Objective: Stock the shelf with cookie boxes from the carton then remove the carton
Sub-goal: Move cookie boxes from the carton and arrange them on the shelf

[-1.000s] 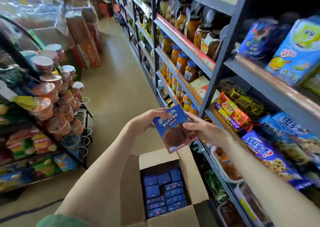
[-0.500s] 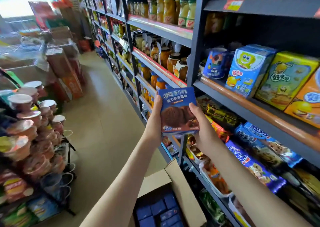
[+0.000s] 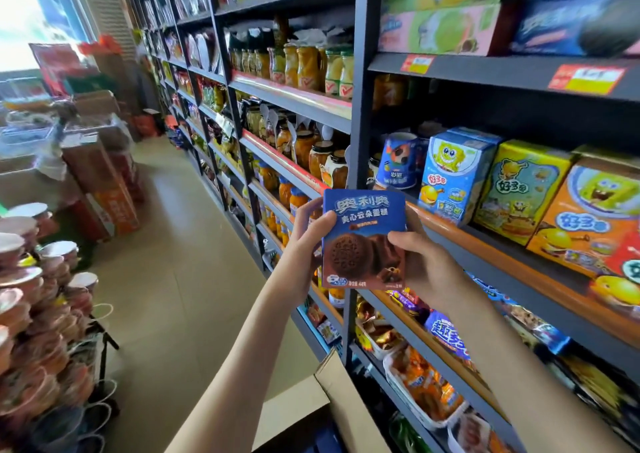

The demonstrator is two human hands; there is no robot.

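Note:
A blue cookie box (image 3: pixel 363 241) with a brown cookie printed on its front is held upright in front of the shelf (image 3: pixel 485 245). My left hand (image 3: pixel 308 245) grips its left edge and my right hand (image 3: pixel 426 265) grips its lower right corner. The box sits level with the shelf's orange front rail, just left of the cartoon snack boxes. The open cardboard carton (image 3: pixel 329 397) stands on the floor below my arms; only its flaps show, and its contents are mostly out of view.
Dark metal shelving runs along the right, packed with fruit jars (image 3: pixel 311 68), cartoon snack boxes (image 3: pixel 457 172) and bagged snacks. A rack of instant noodle cups (image 3: pixel 31 279) stands on the left. Stacked cartons (image 3: pixel 100 189) sit farther down the tiled aisle (image 3: pixel 173 262).
Both hands have lifted the cookie box from above the carton up to shelf height. The view has tilted upward, so the carton has slid to the bottom edge.

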